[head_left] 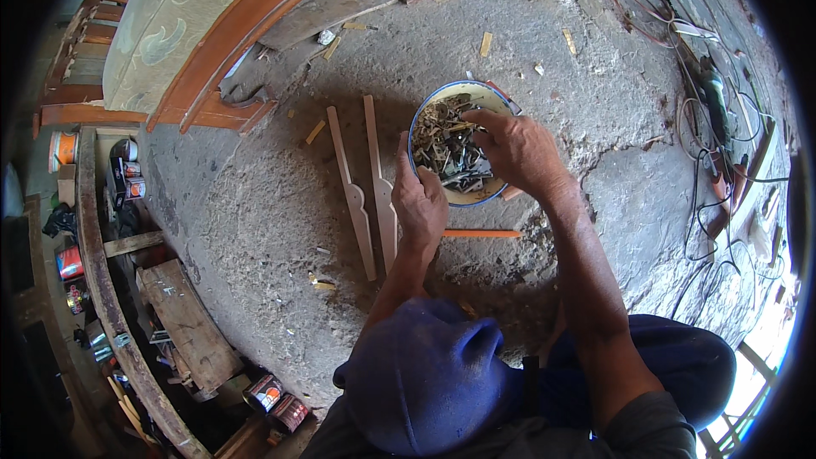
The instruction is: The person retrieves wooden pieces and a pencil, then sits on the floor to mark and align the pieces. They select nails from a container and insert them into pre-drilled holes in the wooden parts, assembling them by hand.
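Note:
Against the left side of a round, blue-rimmed bowl (411, 138) rests my left hand (422, 208), fingers along the outer wall and thumb at the rim. Small metal hardware, seemingly nails and screws, fills the bowl among brownish bits. My right hand (520, 151) reaches in over the far right rim. Its index finger stretches over the pieces, apart from the thumb; the other fingers are partly hidden. Just left of the bowl lie two slim wooden strips (350, 191), each with a rounded bump. An orange pencil (482, 233) lies below the bowl.
A carved wooden furniture frame (255, 30) with patterned upholstery stands at the far left. Along the left are a wooden rail (109, 289), a worn plank (189, 323) and paint cans (263, 393). Cables and a power tool (716, 102) lie right. Wood scraps dot the rough concrete floor (246, 204).

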Motion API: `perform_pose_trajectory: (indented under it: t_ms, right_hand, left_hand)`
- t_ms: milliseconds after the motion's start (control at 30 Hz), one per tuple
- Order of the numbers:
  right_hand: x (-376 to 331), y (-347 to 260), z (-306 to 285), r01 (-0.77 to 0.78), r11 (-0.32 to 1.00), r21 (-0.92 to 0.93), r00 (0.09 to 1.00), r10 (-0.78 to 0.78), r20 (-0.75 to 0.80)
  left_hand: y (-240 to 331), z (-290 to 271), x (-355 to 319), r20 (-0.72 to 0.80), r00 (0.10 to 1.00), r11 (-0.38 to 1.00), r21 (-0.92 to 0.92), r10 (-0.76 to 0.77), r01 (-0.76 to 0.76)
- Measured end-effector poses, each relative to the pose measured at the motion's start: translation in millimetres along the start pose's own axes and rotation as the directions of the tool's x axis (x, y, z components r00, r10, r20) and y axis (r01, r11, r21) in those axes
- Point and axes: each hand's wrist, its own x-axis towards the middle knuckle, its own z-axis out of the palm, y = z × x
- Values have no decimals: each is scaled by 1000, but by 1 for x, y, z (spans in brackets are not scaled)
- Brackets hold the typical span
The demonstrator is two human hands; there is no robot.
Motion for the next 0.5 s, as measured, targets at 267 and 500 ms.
perform_pose_trajectory:
  t_ms: [267, 500]
  right_hand:
    - [1, -18, 41, 136, 990, 46, 986, -140, 87]
    - [-8, -5, 36, 136, 985, 106, 987, -145, 77]
  left_hand:
    - [4, 0, -2, -23, 998, 999, -18, 51, -51]
    - [9, -4, -3, 12, 998, 997, -48, -54, 55]
